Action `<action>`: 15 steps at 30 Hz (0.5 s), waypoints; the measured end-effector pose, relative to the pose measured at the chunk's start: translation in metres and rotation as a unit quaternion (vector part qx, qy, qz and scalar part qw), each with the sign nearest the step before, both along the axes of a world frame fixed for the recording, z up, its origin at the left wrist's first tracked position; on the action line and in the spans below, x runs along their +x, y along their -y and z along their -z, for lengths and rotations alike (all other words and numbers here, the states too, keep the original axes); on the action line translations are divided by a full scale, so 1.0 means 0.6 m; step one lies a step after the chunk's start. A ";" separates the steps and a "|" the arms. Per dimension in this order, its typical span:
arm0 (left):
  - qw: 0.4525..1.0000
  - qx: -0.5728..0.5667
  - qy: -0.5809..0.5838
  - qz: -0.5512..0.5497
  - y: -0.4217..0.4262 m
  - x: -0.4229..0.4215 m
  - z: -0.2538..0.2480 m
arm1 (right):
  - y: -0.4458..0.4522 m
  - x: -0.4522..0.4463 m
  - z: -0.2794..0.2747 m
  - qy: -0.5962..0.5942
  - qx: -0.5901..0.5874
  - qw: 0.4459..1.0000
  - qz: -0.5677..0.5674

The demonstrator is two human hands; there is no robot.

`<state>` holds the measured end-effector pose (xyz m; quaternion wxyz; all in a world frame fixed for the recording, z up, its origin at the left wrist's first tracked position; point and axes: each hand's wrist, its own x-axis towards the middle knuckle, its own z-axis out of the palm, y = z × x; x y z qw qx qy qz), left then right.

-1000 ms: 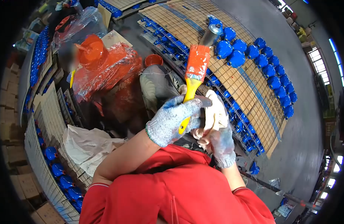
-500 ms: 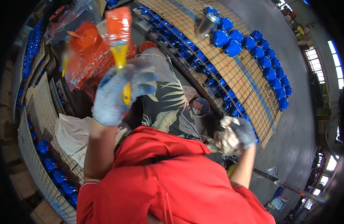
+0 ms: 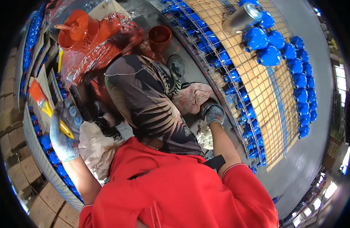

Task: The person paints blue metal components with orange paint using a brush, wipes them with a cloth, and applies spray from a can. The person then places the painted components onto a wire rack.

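Head view: left fingers (image 3: 73, 111) clamp a yellow-handled brush (image 3: 48, 109); the right hand's (image 3: 214, 113) finger spread I cannot tell.

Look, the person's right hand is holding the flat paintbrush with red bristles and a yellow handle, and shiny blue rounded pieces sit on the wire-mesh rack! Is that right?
Just the hand is wrong: in the head view, the gloved left hand, not the right hand, holds the red-bristled, yellow-handled paintbrush. The shiny blue rounded pieces do sit on the wire-mesh rack.
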<state>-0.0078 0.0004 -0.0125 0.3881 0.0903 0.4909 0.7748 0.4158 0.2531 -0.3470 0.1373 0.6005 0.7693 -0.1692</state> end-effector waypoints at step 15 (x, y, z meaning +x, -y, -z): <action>0.998 0.018 0.028 -0.060 0.027 -0.015 0.011 | 0.006 0.103 -0.114 -0.420 -0.194 0.861 0.209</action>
